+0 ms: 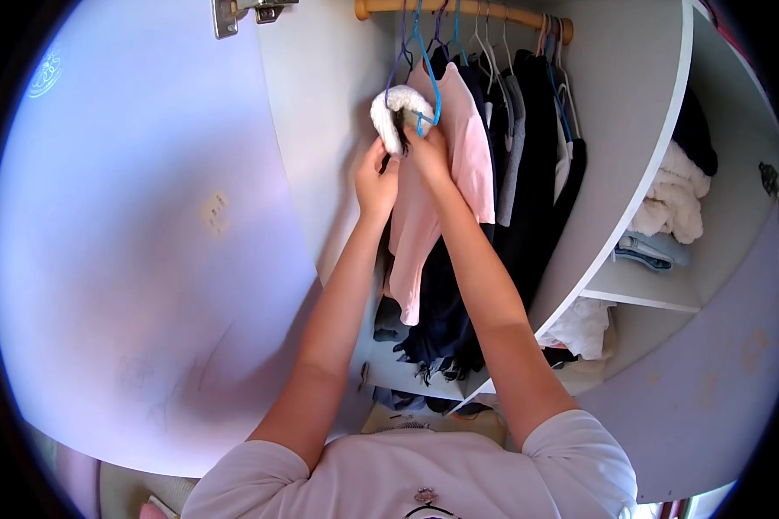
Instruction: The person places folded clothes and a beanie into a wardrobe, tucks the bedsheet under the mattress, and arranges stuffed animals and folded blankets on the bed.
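Observation:
A fluffy white item (383, 114) curves around a blue hanger (437, 91) and a purple one at the left end of the hanging clothes. My left hand (377, 180) holds its lower left edge, fingers pressed against it. On its right side, my right hand (429, 154) is closed at the lower part of the blue hanger; its fingertips are partly hidden. Directly behind my right hand and forearm hangs a pink long-sleeved top (467, 156).
Dark and grey clothes (532, 164) hang from a wooden rod (493, 15). Right of a white divider (640, 186), shelves hold a fluffy cream garment (671, 199) and folded jeans (645, 251). A wardrobe door (147, 259) stands at the left.

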A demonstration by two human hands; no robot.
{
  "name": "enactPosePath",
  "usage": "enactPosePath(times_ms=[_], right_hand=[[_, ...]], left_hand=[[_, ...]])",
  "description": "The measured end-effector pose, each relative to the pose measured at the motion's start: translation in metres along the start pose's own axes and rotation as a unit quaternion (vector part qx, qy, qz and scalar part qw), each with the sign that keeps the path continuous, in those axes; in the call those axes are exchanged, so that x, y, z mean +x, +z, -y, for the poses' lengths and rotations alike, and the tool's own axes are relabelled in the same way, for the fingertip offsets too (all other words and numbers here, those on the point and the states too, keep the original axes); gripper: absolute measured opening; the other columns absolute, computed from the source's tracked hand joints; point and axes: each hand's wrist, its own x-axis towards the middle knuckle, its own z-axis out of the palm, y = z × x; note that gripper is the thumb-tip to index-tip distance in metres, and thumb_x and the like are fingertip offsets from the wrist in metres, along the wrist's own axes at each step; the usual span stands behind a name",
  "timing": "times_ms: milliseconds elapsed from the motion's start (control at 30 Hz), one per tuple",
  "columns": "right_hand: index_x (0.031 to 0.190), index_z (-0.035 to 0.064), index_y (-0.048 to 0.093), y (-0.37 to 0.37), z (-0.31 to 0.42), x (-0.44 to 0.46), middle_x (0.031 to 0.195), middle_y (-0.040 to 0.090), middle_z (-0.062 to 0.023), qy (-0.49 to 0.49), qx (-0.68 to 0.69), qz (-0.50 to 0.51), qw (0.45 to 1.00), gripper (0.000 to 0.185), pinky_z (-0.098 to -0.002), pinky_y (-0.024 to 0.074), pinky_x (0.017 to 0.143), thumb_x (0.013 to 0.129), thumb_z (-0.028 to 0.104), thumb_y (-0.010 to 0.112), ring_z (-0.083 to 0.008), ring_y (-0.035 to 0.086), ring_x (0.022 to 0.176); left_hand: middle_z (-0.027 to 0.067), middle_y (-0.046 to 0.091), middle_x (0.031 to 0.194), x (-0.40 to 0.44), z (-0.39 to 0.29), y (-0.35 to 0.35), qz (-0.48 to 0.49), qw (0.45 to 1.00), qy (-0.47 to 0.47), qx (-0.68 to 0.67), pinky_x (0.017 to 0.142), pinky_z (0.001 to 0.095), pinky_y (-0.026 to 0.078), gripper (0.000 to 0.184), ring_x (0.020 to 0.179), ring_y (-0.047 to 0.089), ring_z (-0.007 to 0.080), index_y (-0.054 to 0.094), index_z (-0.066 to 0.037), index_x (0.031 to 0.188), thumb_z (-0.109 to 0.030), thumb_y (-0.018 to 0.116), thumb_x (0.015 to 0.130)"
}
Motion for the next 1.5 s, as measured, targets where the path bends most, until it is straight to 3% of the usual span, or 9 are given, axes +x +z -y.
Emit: enactPosePath(times_ms=[133,233,333,633,800,1133,1200,1333,1500], right_hand=[[0.144,-0.0011,0.026,-0.001,0.006,-0.045,0.148,0.031,-0.0164,-0.048,0.061,0.109,0.991,0.062,-0.0325,0.021,0.112,0.09,0.009,0.053,-0.0236,0.027,0.139],[0.148,0.0041,0.02,-0.014,-0.003,-0.064,0.15,0.03,-0.0132,-0.066,-0.1,0.066,0.991,0.066,-0.0307,0.026,0.108,0.093,0.021,0.052,-0.021,0.033,0.134],[0.146,-0.0004,0.023,-0.019,0.0,-0.096,0.153,0.02,-0.0186,-0.056,-0.123,0.088,0.987,0.06,-0.0338,0.011,0.115,0.095,0.02,0.048,-0.0271,0.015,0.143],[0.144,-0.0007,0.028,-0.039,-0.009,-0.235,0.151,0.026,-0.0172,-0.022,-0.021,0.143,0.989,0.05,-0.0321,0.0166,0.114,0.1,0.019,0.039,-0.0279,0.023,0.141],[0.142,0.001,0.032,-0.073,-0.015,-0.329,0.149,0.029,-0.0185,-0.045,-0.26,0.165,0.95,0.049,-0.0392,0.0212,0.113,0.098,0.021,0.039,-0.034,0.023,0.14],[0.14,0.0048,0.037,-0.159,0.02,-0.485,0.148,0.033,-0.0135,0.059,-0.543,0.105,0.831,0.052,-0.0498,0.0215,0.111,0.093,0.026,0.048,-0.0342,0.029,0.137],[0.126,0.006,0.05,-0.174,0.029,-0.51,0.122,0.057,-0.0122,0.035,-0.523,0.034,0.851,0.044,-0.0492,0.0316,0.105,0.086,0.017,0.063,-0.0325,0.05,0.118],[0.103,0.0083,0.062,-0.187,0.058,-0.554,0.085,0.061,-0.0065,-0.006,-0.549,-0.027,0.835,0.029,-0.0462,0.0378,0.098,0.076,0.013,0.071,-0.0263,0.058,0.088],[0.097,0.008,0.063,-0.181,0.084,-0.616,0.083,0.06,-0.0075,0.02,-0.581,-0.092,0.808,0.023,-0.0406,0.0427,0.077,0.075,0.0,0.061,-0.0284,0.057,0.082]], left_hand=[[0.0186,0.04,0.143,-0.008,-0.006,-0.004,0.066,0.991,-0.067,-0.093,0.109,0.0339,0.027,0.063,0.134,0.037,0.023,0.033,0.001,0.142,0.002,0.055,0.083],[0.019,0.03,0.149,-0.022,-0.019,-0.008,0.058,0.983,-0.121,-0.127,0.11,0.0334,0.027,0.065,0.138,0.03,0.0247,0.028,0.005,0.143,0.002,0.053,0.083],[0.0189,0.028,0.15,-0.043,-0.012,-0.014,0.039,0.979,-0.174,-0.102,0.11,0.0329,0.027,0.062,0.139,0.028,0.0244,0.029,0.004,0.143,0.001,0.051,0.084],[0.0184,0.044,0.141,-0.185,-0.016,-0.031,0.098,0.987,-0.1,0.081,0.108,0.0342,0.031,0.049,0.129,0.043,0.0273,0.038,0.0,0.14,-0.015,0.046,0.094],[0.0216,0.044,0.139,-0.274,-0.019,-0.06,0.143,0.957,0.015,0.251,0.11,0.0423,0.026,0.049,0.13,0.039,0.0377,0.038,-0.001,0.139,-0.017,0.045,0.093],[0.0124,0.039,0.145,-0.424,-0.05,-0.131,0.294,0.867,-0.082,0.395,0.109,0.055,0.023,0.05,0.137,0.028,0.0399,0.038,-0.011,0.141,-0.014,0.048,0.092],[0.0121,0.04,0.144,-0.431,-0.066,-0.145,0.324,0.851,-0.078,0.406,0.109,0.055,0.023,0.05,0.137,0.028,0.0394,0.038,-0.012,0.141,-0.015,0.049,0.092],[0.0152,0.054,0.128,-0.45,-0.088,-0.176,0.313,0.859,-0.045,0.403,0.103,0.0488,0.033,0.04,0.126,0.043,0.038,0.051,-0.007,0.128,-0.012,0.054,0.089],[0.0147,0.063,0.106,-0.473,-0.109,-0.219,0.287,0.894,-0.043,0.34,0.089,0.0419,0.045,0.028,0.104,0.058,0.0342,0.063,-0.006,0.107,0.0,0.061,0.08]])
